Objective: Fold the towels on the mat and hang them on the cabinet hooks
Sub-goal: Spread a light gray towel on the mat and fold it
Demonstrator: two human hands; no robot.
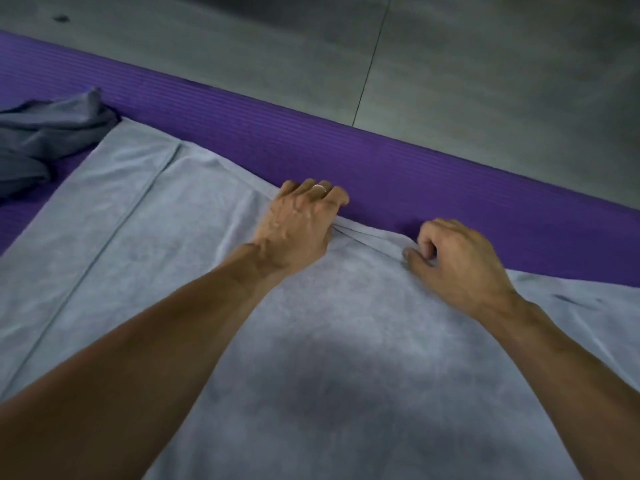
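A large light grey towel lies spread flat over the purple mat and fills most of the view. My left hand presses down on the towel's far edge, fingers spread, a ring on one finger. Just to its right, my right hand pinches a fold of the same far edge between thumb and curled fingers. A small ridge of doubled cloth runs between the two hands. A darker grey towel sits crumpled at the left end of the mat.
Grey concrete floor lies beyond the mat's far edge, with a thin seam running across it. A strip of bare purple mat shows between the towel and the floor. No cabinet or hooks are in view.
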